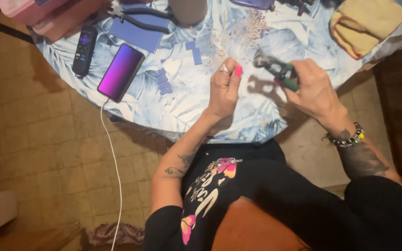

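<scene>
My left hand (225,86) is raised over the round table (182,111), fingers curled in with pink nails and a ring; whether it pinches something small I cannot tell. My right hand (313,90) grips green-handled pliers (278,70), their metal jaws pointing left toward the left hand. A bead bracelet sits on my right wrist. Small beads (256,24) lie scattered on the leaf-print cloth beyond both hands.
A phone (120,72) with a purple screen and white cable lies at the table's left edge, beside a black remote (83,50). Blue foam pieces (164,81), black pliers (138,18) on a blue sheet, a yellow cloth (366,23) and pink boxes (33,9) sit farther back.
</scene>
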